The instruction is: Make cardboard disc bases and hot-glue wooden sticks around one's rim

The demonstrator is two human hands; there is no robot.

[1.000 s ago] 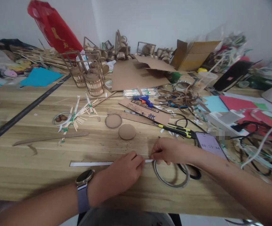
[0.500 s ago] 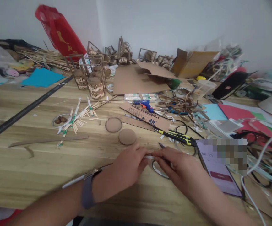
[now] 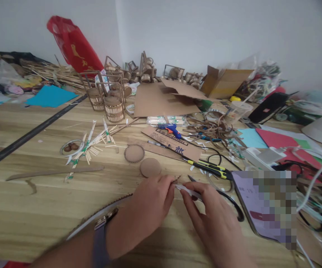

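My left hand (image 3: pixel 152 197) is closed, thumb and fingers pinched on a narrow corrugated cardboard strip (image 3: pixel 99 213). The strip has a ridged brown edge and a white face, and it runs back under my left wrist; its far tip pokes out past my fingers. Close beside it, my right hand (image 3: pixel 211 208) pinches a thin white strip (image 3: pixel 188 190), whose end is near the left fingertips. Whether the two strips are joined I cannot tell. Just beyond the hands lie a plain cardboard disc (image 3: pixel 150 167) and a disc with a ridged rim (image 3: pixel 134 153). Black-handled scissors (image 3: pixel 237 210) are partly hidden behind my right hand.
A yellow-black utility knife (image 3: pixel 208 167) and a phone (image 3: pixel 257 208) lie to the right. Behind are a blue glue gun (image 3: pixel 172 130), cardboard sheets (image 3: pixel 158 100) and small stick-sided buckets (image 3: pixel 114 109). Loose sticks (image 3: pixel 94 149) and a tape ring holding brown balls (image 3: pixel 72 146) lie left.
My right hand has drawn slightly away from my left, baring more of the white strip. The round loop under the right fingers is no longer seen; the scissors' black handle now shows.
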